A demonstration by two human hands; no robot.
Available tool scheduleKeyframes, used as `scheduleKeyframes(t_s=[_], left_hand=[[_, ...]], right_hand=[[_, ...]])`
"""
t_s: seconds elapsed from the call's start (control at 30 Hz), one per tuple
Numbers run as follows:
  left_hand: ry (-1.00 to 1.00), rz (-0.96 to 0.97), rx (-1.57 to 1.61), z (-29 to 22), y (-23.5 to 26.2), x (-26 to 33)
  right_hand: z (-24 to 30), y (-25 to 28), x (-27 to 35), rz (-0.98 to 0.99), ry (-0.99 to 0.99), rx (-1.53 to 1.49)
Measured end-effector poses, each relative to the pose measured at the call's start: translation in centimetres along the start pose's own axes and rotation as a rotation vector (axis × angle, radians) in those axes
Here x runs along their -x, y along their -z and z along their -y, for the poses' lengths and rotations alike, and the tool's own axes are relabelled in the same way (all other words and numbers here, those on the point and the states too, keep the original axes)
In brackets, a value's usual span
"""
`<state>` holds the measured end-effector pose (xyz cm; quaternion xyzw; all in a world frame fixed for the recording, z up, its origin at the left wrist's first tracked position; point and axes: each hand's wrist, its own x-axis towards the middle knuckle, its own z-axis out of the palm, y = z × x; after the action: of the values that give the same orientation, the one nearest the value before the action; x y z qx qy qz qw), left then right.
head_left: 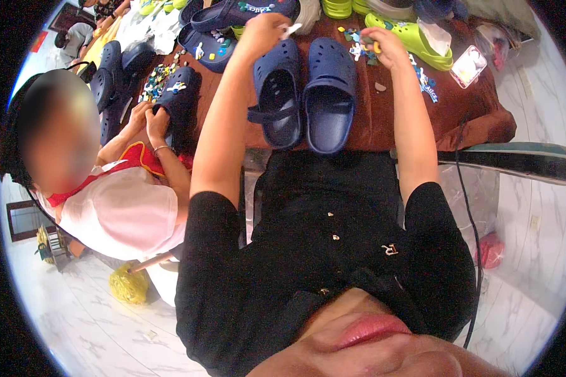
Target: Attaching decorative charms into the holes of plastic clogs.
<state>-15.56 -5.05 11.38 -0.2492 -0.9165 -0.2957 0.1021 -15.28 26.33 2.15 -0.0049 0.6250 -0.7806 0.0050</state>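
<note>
Two navy blue clogs stand side by side on the brown table [383, 119] in front of me, the left clog [278, 94] and the right clog [329, 94]. My left hand [263, 32] is raised above the left clog's toe and pinches a small white charm [290, 29]. My right hand [383, 47] reaches past the right clog to a scatter of small coloured charms [358, 44] and holds a little yellow and dark piece.
A person in a white shirt on my left presses both hands on another navy clog [177, 100] beside a pile of charms [154, 81]. More navy clogs [226, 16], lime green clogs [415, 38] and a phone [468, 66] lie on the table.
</note>
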Motion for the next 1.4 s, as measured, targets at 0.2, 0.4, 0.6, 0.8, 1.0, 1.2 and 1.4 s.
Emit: scheduleKeyframes(t_s=[0.2,0.4,0.6,0.8,1.0,1.2,1.4], left_hand=[[-0.265,0.196,-0.271,-1.9,-8.1,-7.9],[-0.232,0.326,-0.150,-3.0,-15.7,-10.4],[-0.263,0.483,-0.205,-3.8,-16.8,-8.6],[-0.225,0.477,-0.173,-4.0,-13.3,-8.3],[-0.295,0.516,-0.174,-2.2,-7.2,-7.4],[-0.252,0.330,0.026,4.0,-0.3,-3.3],[0.077,0.188,0.624,9.2,-2.0,2.9]], right_hand=[[-0.8,-0.6,0.4,-0.312,0.083,0.265],[-3.1,-1.3,0.3,-0.516,0.516,0.818],[-3.9,-0.8,0.9,-0.576,0.712,1.273],[-3.5,-0.2,0.6,-0.661,0.791,1.163],[-3.9,0.2,0.5,-0.632,0.701,1.175],[-4.2,-0.4,0.4,-0.633,0.657,1.226],[-3.7,-2.1,0.9,-0.444,0.829,1.102]])
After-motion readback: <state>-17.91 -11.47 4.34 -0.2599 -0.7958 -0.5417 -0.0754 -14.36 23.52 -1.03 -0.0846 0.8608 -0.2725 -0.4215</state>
